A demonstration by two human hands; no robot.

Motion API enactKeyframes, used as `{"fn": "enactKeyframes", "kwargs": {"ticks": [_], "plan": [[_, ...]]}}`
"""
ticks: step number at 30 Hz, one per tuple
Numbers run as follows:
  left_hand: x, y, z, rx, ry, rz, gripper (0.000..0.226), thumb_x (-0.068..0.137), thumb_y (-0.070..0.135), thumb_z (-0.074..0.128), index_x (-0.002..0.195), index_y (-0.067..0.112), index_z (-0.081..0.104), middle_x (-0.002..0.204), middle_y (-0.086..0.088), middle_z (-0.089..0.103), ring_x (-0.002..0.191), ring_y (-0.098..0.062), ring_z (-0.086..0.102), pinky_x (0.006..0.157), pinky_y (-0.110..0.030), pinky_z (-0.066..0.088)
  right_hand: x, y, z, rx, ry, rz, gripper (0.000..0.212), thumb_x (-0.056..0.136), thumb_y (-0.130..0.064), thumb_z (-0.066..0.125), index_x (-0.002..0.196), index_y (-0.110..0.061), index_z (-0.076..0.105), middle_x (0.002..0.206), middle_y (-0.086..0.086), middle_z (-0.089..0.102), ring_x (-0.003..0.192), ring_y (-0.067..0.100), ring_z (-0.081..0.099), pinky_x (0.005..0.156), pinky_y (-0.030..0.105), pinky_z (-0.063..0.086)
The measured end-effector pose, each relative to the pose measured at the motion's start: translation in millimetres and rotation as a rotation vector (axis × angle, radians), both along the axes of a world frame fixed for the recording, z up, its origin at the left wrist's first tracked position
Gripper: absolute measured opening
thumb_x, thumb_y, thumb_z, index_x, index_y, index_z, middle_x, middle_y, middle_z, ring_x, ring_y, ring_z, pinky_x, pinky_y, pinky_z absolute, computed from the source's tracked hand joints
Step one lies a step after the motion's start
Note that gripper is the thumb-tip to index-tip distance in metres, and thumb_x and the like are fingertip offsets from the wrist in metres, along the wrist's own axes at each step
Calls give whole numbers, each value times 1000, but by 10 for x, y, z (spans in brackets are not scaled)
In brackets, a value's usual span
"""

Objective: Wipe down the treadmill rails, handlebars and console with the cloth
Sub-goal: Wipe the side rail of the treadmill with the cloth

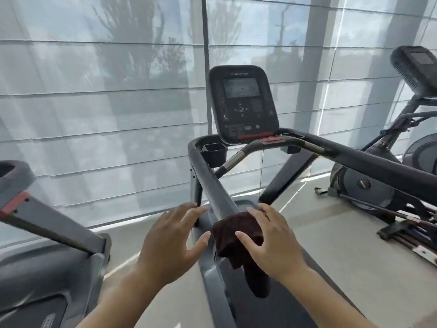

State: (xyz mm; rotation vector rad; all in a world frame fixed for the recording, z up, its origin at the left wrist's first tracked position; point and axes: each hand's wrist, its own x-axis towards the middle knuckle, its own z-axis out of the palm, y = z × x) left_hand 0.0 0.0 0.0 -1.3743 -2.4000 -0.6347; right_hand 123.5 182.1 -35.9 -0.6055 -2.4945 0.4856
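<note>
Right grip [274, 242] released, flat on cloth [234, 233] over rail [210, 183], left grip [170, 235] released, beside rail edge

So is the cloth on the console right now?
No, the cloth is draped over the rail under the right hand, well short of the console.

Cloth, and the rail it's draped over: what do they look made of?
Cloth: dark brown fabric, likely terry or microfibre; matte, nubby surface, hangs in soft folds. Rail: grey, smooth satin finish with a soft highlight along it; painted metal or moulded plastic, cannot tell which.
</note>
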Motion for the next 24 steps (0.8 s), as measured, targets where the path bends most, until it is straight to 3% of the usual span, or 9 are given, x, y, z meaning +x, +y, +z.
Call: {"fn": "enactKeyframes", "kwargs": {"ticks": [2,6,9,14,18,24], "plan": [[-104,43,-49,9,-30,0,53,83,58,34,129,37,46,132,13,49,118,-11,49,94,-28,40,-155,-21,-23,-15,27,-130,64,84,-67,41,138,-32,35,148,-3,30,138,16,21,109,46,28],[-302,135,-181,18,-28,-22,54,82,58,34,128,33,50,130,12,52,117,-12,50,94,-27,40,-487,-122,-120,-69,-126,-254,85,75,-80,30,144,-31,20,156,1,14,143,27,8,109,60,18],[-473,197,-225,34,-51,-73,55,82,57,35,127,30,52,129,9,54,116,-14,52,93,-30,43,-596,-138,-216,-86,-224,-305,99,66,-87,32,145,-33,11,157,3,10,142,32,5,107,63,20],[-724,292,-335,87,-140,-125,54,83,57,35,128,31,49,129,13,51,117,-9,50,92,-25,41,-550,-88,-297,-50,-189,-260,85,67,-76,51,138,-36,24,147,1,29,134,26,25,103,49,38],[-745,419,-387,82,-197,-188,52,83,55,37,127,30,50,127,15,51,114,-5,48,91,-19,35,-426,-33,-282,-117,-57,-154,68,71,-62,63,128,-33,41,132,-11,43,123,14,39,103,35,39],[-647,616,-414,38,-233,-280,44,88,46,50,130,34,47,130,19,46,117,1,43,93,-15,32,-121,104,-193,-282,134,-82,52,70,-44,75,114,-43,47,112,-28,54,106,-7,50,88,5,36]]}}
